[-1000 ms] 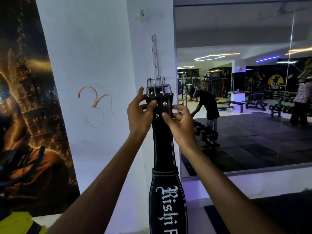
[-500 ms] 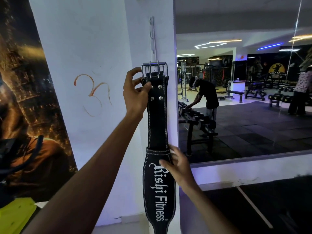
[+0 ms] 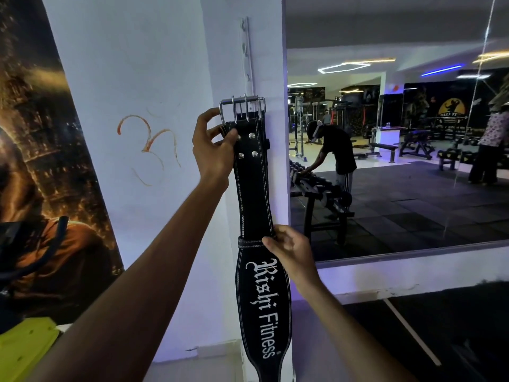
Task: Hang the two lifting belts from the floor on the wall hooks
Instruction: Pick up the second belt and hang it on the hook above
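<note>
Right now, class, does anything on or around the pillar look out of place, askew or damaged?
An orange scrawl marks the white pillar left of the hook rail. The lifting belt hangs roughly upright, left hand at its buckle, right hand lower down.

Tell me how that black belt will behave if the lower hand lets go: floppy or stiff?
Probably fairly stiff: the belt hangs in one flat line, unfolded, under the left hand. Its metal buckle likely makes it top-heavy. It may swing once the right hand releases.

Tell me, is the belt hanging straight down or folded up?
Straight down: the belt runs flat from buckle to its wide end.
</note>
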`<state>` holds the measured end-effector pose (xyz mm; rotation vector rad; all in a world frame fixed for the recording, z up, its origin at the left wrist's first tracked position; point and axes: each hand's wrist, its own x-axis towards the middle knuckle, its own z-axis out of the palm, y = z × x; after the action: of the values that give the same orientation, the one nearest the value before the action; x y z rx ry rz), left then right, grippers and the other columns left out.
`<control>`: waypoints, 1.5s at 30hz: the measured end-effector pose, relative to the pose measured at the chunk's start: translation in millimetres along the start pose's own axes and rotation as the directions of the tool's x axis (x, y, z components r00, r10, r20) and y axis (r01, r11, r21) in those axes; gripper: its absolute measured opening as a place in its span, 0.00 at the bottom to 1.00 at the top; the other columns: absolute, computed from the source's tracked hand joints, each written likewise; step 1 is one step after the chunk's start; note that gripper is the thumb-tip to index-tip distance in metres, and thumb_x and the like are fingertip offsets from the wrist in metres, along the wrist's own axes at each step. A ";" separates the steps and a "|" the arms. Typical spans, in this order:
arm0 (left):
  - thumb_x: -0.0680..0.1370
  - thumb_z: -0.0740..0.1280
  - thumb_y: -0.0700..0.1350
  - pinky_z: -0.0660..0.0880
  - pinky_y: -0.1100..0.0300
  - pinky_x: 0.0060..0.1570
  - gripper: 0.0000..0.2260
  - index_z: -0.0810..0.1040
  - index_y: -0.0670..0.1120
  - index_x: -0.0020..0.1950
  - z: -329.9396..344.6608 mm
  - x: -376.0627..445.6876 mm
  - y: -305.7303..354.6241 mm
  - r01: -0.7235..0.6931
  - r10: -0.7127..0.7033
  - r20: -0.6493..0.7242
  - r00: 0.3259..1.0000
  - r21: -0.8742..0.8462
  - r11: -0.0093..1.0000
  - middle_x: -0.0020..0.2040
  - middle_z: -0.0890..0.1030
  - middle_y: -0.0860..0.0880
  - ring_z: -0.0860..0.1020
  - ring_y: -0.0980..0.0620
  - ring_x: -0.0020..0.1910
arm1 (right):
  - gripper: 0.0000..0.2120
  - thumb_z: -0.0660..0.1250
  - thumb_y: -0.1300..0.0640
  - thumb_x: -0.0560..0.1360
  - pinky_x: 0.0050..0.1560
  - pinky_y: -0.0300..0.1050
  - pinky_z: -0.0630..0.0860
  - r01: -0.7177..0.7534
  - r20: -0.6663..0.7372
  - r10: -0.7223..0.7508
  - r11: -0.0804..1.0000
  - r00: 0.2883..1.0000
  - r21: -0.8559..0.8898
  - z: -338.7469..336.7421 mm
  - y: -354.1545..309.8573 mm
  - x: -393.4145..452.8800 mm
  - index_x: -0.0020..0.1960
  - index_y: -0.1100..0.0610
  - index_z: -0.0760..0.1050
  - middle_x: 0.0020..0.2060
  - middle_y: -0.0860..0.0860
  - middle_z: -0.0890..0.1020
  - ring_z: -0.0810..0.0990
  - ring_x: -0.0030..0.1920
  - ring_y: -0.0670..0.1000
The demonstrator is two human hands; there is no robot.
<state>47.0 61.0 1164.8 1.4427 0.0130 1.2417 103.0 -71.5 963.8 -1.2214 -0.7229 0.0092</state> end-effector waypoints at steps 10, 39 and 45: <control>0.76 0.70 0.32 0.82 0.59 0.40 0.20 0.76 0.50 0.64 -4.7 -6.3 -12.2 0.039 -0.039 0.006 0.999 0.022 0.999 0.51 0.83 0.44 0.83 0.55 0.38 | 0.12 0.77 0.54 0.71 0.48 0.37 0.78 -0.287 0.133 0.334 0.916 0.933 -0.281 -21.5 74.6 -72.3 0.53 0.54 0.80 0.45 0.48 0.87 0.85 0.47 0.45; 0.78 0.71 0.34 0.82 0.43 0.57 0.08 0.86 0.46 0.51 -33.5 -59.9 -62.6 0.103 -0.152 0.367 0.918 0.150 0.983 0.49 0.87 0.39 0.84 0.46 0.47 | 0.13 0.69 0.66 0.75 0.41 0.48 0.83 0.277 -0.159 -0.303 0.947 0.940 -0.162 43.9 -167.4 123.1 0.57 0.54 0.79 0.45 0.52 0.85 0.84 0.46 0.51; 0.77 0.71 0.32 0.83 0.60 0.51 0.13 0.84 0.41 0.60 -43.0 -120.1 -94.9 0.194 -0.210 0.284 0.936 0.082 0.978 0.53 0.88 0.44 0.87 0.51 0.50 | 0.13 0.67 0.68 0.76 0.33 0.34 0.79 0.293 -0.185 -0.322 0.941 0.928 -0.167 34.1 -179.7 121.5 0.59 0.60 0.79 0.39 0.50 0.83 0.82 0.39 0.44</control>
<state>24.0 47.7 1008.1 1.6158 -0.0061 0.8588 114.7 -63.3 1182.9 -1.2053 -0.7318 -0.4316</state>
